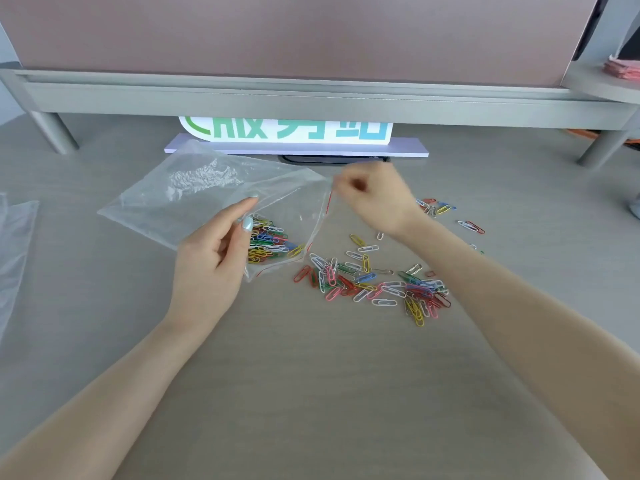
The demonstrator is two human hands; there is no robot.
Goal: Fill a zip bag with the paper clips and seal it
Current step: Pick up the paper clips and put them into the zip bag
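The clear zip bag (194,195) lay tilted across the grey desk (311,375), its mouth facing right and held apart, with a heap of coloured paper clips inside (268,240) near the opening. The left hand (214,258) gripped the bag's near edge, thumb on top of the plastic and fingers curled beneath it. The right hand (370,199) had its fingers curled and pinched the far lip of the opening, lifting it. Just right of the bag, a loose pile of paper clips (377,282) was spread on the desk in red, green, yellow, white, pink and blue, with a few stray ones (436,206) farther back beyond the right wrist. Another sheet of clear plastic (15,244) lay at the left edge. Behind stood a grey shelf riser (311,102) and a white sign with green lettering (287,131)
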